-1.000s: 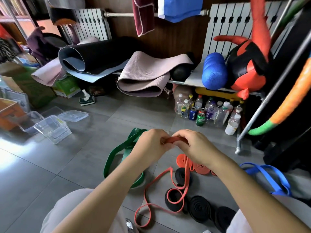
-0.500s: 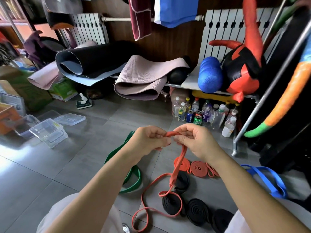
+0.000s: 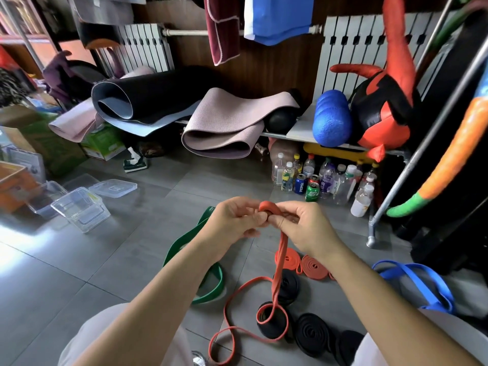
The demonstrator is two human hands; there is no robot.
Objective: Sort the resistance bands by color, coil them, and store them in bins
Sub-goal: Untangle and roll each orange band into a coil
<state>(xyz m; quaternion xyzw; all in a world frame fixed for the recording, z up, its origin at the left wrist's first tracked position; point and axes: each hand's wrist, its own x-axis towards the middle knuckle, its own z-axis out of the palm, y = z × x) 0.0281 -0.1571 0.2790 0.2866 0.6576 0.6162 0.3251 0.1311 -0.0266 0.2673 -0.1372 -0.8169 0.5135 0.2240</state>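
Observation:
An orange resistance band hangs from both my hands, its tail looping on the grey floor. My left hand pinches the small rolled start of the band, and my right hand holds the band beside it. Two coiled orange bands lie on the floor below my right hand. Several coiled black bands sit nearer to me. A loose green band lies under my left forearm. A loose blue band lies at the right. Clear plastic bins stand at the left.
A flat bin lid lies beside the bins. Bottles and cans crowd the floor under a low shelf with rolled mats and a blue foam roller. A metal rack leg stands at the right.
Both hands have rolled the band's end into a small coil between them. The hanging tail has been drawn up and its floor loops have shifted.

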